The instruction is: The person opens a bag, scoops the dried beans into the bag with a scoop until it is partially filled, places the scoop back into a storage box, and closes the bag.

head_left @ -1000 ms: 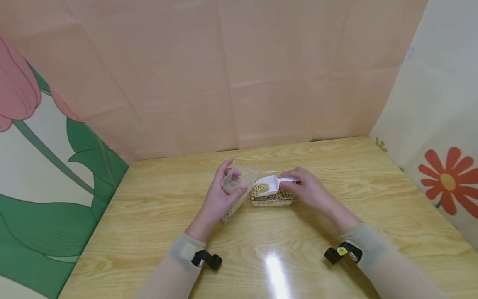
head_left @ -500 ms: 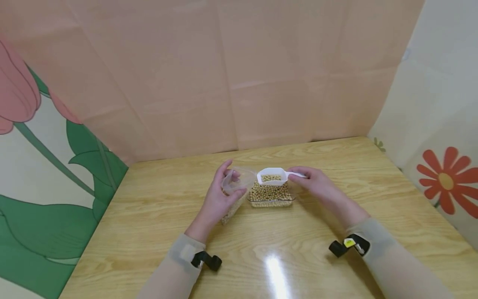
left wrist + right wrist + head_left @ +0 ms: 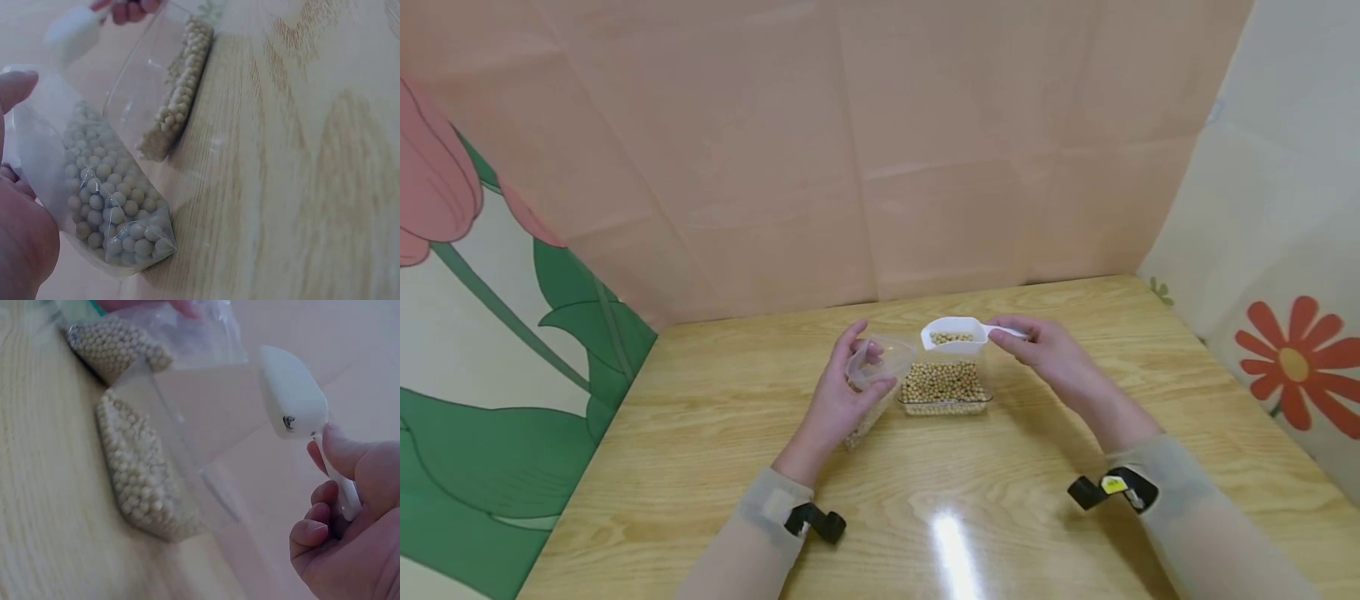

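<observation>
My right hand (image 3: 1048, 354) grips the handle of a white plastic scoop (image 3: 976, 335), which holds some round pale beans and hangs level above a clear plastic box (image 3: 925, 410). More beans (image 3: 942, 381) fill the lower part of that box. Just left of it stands a clear plastic bag (image 3: 37, 125), part full of the same beans (image 3: 119, 187), its mouth spread wide. Fingers and thumb of my left hand (image 3: 838, 398) curl round the bag's top and hold it upright. In the right wrist view the scoop's underside shows a small dark mark.
All of this stands on a wood-grain table (image 3: 722, 400). A pink sheet (image 3: 850, 167) backs the table, with a floral wall panel (image 3: 497, 375) on the left and another (image 3: 1285, 250) on the right.
The scoop has risen out of the box with beans in it, levelled, and moved slightly right and up. My left hand and the bag have stayed in place.
</observation>
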Action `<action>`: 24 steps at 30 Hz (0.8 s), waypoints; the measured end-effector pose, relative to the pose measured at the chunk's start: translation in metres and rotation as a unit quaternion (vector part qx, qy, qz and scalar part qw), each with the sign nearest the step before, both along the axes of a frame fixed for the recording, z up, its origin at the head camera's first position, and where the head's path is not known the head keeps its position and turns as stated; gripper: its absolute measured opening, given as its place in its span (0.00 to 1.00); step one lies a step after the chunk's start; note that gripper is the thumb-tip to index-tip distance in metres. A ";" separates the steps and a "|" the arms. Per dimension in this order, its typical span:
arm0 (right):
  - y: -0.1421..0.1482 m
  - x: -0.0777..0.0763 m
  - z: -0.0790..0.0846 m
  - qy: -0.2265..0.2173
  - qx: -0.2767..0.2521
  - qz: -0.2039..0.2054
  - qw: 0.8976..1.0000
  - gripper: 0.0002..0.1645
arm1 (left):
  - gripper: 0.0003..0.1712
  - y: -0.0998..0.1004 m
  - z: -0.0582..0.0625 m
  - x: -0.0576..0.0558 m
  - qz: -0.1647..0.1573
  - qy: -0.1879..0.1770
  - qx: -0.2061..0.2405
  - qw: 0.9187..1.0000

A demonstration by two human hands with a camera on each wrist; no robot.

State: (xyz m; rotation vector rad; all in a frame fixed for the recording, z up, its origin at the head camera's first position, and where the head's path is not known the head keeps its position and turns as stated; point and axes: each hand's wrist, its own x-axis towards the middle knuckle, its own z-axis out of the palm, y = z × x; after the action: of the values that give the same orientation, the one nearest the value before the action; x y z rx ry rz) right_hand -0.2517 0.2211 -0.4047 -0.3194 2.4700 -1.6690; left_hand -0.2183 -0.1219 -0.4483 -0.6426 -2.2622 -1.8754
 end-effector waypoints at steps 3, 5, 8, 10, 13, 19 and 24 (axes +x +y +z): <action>-0.004 0.004 0.012 0.014 0.000 0.000 1.000 0.36 | 0.53 0.001 0.000 0.000 0.000 -0.004 -0.002 1.000; -0.009 0.007 0.020 0.028 0.007 0.002 1.000 0.35 | 0.53 0.001 0.000 0.000 0.002 -0.005 -0.004 1.000; -0.018 0.009 0.032 0.045 0.023 0.004 0.999 0.33 | 0.52 0.002 0.000 0.000 0.005 -0.004 -0.006 1.000; -0.024 0.010 0.039 0.057 0.029 0.005 0.998 0.31 | 0.52 0.002 0.000 0.000 0.005 -0.004 -0.006 1.000; -0.032 0.011 0.045 0.071 0.036 0.005 0.997 0.28 | 0.53 0.002 -0.001 -0.001 0.004 -0.005 -0.005 1.000; -0.043 0.009 0.049 0.106 0.071 0.016 0.992 0.25 | 0.54 0.002 -0.002 -0.002 0.005 -0.004 -0.002 1.000; -0.049 0.006 0.052 0.138 0.104 0.031 0.984 0.22 | 0.53 0.002 -0.002 -0.001 0.005 -0.005 0.003 1.000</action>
State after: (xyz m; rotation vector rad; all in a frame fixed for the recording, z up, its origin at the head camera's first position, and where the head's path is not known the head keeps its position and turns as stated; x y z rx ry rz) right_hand -0.2456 0.1721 -0.3528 -0.6322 2.7698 -1.4085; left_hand -0.2194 -0.1199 -0.4502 -0.6209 -2.2616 -1.8841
